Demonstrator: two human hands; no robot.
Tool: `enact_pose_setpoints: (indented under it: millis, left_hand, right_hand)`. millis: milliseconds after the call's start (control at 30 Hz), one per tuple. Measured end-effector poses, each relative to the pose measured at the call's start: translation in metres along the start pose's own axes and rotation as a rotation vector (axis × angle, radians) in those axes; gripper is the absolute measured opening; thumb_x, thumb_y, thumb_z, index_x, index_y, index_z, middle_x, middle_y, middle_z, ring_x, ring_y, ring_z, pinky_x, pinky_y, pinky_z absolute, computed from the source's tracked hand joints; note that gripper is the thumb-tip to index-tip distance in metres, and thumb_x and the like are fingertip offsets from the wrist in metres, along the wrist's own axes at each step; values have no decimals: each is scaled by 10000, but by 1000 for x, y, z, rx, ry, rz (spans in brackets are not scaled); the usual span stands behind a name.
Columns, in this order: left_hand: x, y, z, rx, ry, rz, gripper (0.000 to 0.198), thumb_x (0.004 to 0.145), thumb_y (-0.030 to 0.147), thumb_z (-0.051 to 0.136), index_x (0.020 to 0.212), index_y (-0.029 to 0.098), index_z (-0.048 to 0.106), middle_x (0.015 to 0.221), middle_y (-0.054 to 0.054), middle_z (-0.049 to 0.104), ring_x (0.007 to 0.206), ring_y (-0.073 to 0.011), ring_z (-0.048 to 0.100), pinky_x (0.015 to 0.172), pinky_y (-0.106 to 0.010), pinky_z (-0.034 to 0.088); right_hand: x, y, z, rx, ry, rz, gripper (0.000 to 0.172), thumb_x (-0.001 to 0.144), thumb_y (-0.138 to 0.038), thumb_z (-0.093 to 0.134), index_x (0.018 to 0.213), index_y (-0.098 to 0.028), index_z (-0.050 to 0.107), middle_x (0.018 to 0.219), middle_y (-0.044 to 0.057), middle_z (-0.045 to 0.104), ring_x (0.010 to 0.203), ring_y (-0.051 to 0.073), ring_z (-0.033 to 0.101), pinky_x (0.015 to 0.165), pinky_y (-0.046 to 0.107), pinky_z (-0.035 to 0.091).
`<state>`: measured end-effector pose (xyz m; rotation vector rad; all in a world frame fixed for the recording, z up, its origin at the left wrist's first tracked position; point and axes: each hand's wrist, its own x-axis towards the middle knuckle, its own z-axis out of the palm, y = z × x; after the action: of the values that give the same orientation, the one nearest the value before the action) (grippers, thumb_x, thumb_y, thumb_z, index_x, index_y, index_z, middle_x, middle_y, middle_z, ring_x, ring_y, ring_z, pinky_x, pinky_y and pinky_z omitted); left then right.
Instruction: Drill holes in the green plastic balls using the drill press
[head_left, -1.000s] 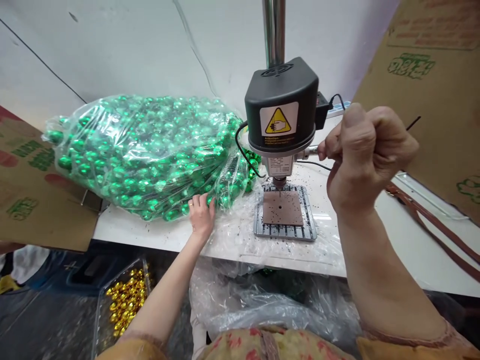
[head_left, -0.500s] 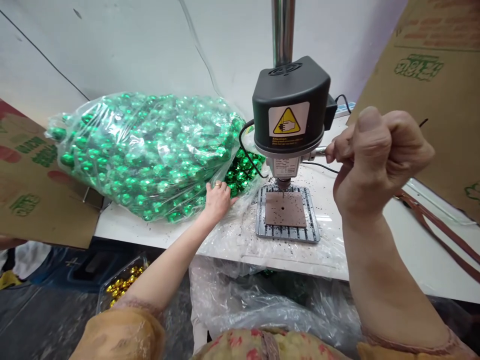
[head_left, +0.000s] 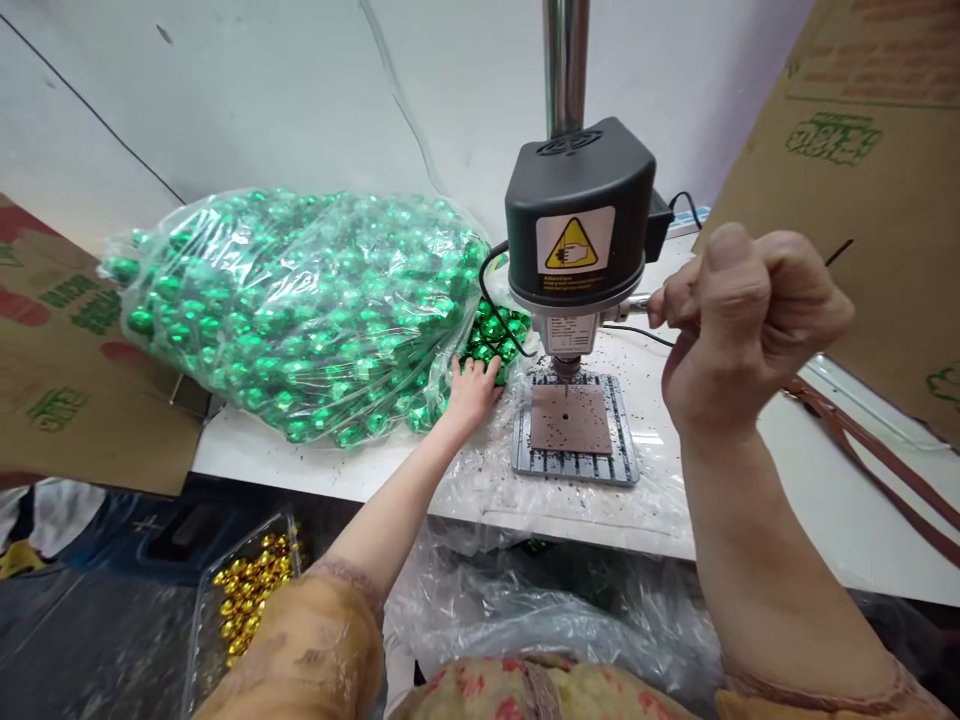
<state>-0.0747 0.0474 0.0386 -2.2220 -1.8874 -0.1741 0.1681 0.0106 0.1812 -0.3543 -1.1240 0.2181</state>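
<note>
My left hand [head_left: 474, 388] rests at the mouth of a clear plastic bag [head_left: 300, 310], its fingers stretched out onto loose shiny green faceted beads [head_left: 491, 335]. I see nothing held in it, though the fingertips are partly among the beads. My right hand [head_left: 739, 325] is closed in a fist round the feed lever [head_left: 637, 304] of a small black drill press [head_left: 581, 215]. Under the chuck [head_left: 568, 367], a brown square board [head_left: 571, 420] with one hole lies on the slotted metal base [head_left: 626, 465]. No bead sits on the board.
Dark shavings are scattered round the base. Cardboard [head_left: 862, 210] stands at right and more cardboard [head_left: 97, 370] at left. A brown strap [head_left: 862, 450] lies on the white table [head_left: 840, 520]. Below left is a clear tray [head_left: 196, 640] of gold beads [head_left: 251, 600]. Plastic sheeting [head_left: 540, 610] hangs in front.
My left hand has moved right, from the side of the bag to the loose green beads at its mouth. My right hand stays on the lever, nearly unmoved.
</note>
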Motion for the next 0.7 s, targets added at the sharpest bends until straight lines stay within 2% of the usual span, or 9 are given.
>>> enact_pose_setpoints:
  millis: [100, 167, 233, 300, 367, 467, 567, 700]
  left_hand:
    - [1, -5, 2, -326, 180, -32, 478, 888, 187, 714, 1355, 217, 613, 1210, -136, 671, 1219, -331, 624, 1135, -530, 451]
    - [-5, -5, -3, -634, 333, -80, 497, 847, 198, 735, 1327, 229, 611, 1243, -119, 634, 1170, -290, 643, 1015, -442, 540]
    - [-16, 0, -12, -977, 401, -142, 517, 804, 241, 766, 1296, 236, 612, 1277, -103, 615, 1074, -240, 672, 883, -363, 579]
    - [-29, 11, -23, -1311, 332, -211, 546, 769, 287, 792, 1281, 235, 609, 1243, -85, 640, 936, -190, 690, 771, -310, 574]
    - [-43, 25, -33, -1594, 180, -288, 573, 757, 319, 800, 1287, 238, 600, 1150, -61, 686, 832, -164, 692, 714, -294, 559]
    - [-57, 46, -41, -1897, -65, -374, 590, 781, 359, 783, 1324, 255, 576, 1065, -40, 727, 785, -169, 706, 722, -319, 568]
    - [-60, 59, -40, -2038, -241, -415, 569, 805, 403, 761, 1316, 247, 567, 992, -47, 747, 757, -196, 717, 701, -338, 576]
    - [-53, 61, -38, -2096, -277, -460, 517, 792, 405, 784, 1240, 238, 588, 959, -43, 754, 702, -183, 704, 634, -297, 556]
  right_hand:
    - [0, 0, -1, 10, -30, -8, 457, 1002, -300, 613, 618, -199, 387, 559, -72, 364, 491, 32, 423, 512, 268, 318]
    - [0, -1, -1, 18, -35, 1, 462, 999, -302, 617, 622, -207, 368, 565, -69, 355, 490, 42, 428, 503, 281, 310]
    - [0, -2, 0, 26, -23, 13, 475, 989, -311, 633, 619, -215, 350, 563, -66, 350, 484, 57, 422, 492, 300, 302]
    - [0, -3, 0, 29, -11, 22, 491, 979, -327, 648, 611, -220, 339, 555, -63, 352, 476, 71, 408, 484, 316, 297]
    - [0, -4, 1, 25, -8, 31, 501, 973, -353, 654, 606, -224, 338, 548, -59, 347, 471, 83, 396, 480, 326, 294]
    - [-1, -4, 1, -1, 11, 50, 497, 960, -416, 664, 611, -234, 361, 547, -53, 342, 475, 104, 387, 486, 338, 304]
    - [-1, -4, 0, -32, 15, 79, 487, 950, -462, 665, 618, -247, 380, 553, -46, 341, 489, 124, 384, 504, 354, 321]
    - [-2, 1, -2, -59, -22, 94, 450, 957, -510, 634, 635, -269, 430, 554, -32, 342, 515, 152, 397, 528, 376, 337]
